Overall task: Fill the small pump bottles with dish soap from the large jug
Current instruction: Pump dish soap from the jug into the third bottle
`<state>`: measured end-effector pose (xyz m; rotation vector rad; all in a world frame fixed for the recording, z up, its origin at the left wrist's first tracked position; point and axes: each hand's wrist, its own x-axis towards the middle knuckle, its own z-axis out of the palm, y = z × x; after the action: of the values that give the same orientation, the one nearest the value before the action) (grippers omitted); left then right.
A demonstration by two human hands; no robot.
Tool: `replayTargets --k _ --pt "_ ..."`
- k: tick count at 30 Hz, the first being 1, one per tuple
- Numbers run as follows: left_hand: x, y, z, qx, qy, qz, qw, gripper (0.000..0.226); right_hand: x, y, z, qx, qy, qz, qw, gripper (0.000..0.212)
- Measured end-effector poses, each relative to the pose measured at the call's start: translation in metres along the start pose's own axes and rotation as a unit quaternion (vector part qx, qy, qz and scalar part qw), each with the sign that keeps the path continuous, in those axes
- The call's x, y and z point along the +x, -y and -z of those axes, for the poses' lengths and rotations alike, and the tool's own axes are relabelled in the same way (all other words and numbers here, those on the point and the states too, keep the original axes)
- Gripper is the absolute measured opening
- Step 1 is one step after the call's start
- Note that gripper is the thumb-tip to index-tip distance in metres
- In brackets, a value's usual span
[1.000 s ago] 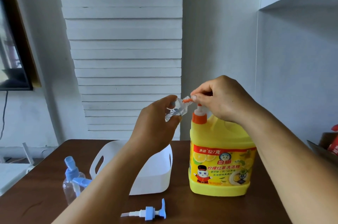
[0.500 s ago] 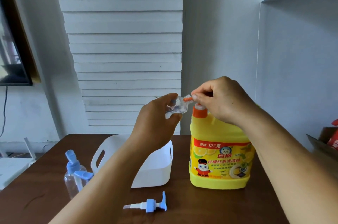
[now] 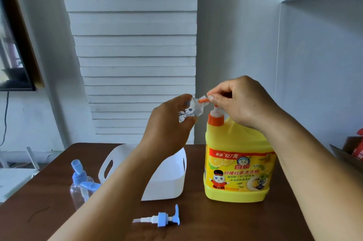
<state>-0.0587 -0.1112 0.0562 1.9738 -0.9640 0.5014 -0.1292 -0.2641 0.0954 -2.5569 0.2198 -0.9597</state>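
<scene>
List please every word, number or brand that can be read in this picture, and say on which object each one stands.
"多送 127克": red band at the top of the label on the yellow jug.
"白猫": red brand name in the middle of that label, under a small cat emblem.
"柠檬红茶洗洁精": line just below the brand name.
Smaller lines under it: too blurred to read.
The small clear bottle in the left hand shows a dark heart mark; no readable words.

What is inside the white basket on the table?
Nothing shows in the visible right part of the white basket. The left forearm crosses in front of it, hiding the middle and much of the floor.
</scene>
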Motion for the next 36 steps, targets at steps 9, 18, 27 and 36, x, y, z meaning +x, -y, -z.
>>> replayTargets --k 9,18,27,36 --pt "-0.002 0.003 -0.002 -0.018 0.002 0.014 1.0 0.039 0.002 0.003 0.002 -0.016 0.004 0.001 1.0 0.015" --pt "-0.005 0.006 -0.006 -0.009 0.013 0.011 1.0 0.033 -0.004 0.002 -0.005 -0.017 0.015 0.002 1.0 0.014" --pt "-0.001 0.005 -0.002 0.008 0.02 0.004 1.0 0.041 -0.004 0.001 -0.005 -0.023 0.007 0.005 1.0 0.016" --pt "0.001 0.003 0.0 -0.001 0.008 -0.006 1.0 0.04 0.001 0.003 0.002 0.001 0.005 -0.002 1.0 0.014"
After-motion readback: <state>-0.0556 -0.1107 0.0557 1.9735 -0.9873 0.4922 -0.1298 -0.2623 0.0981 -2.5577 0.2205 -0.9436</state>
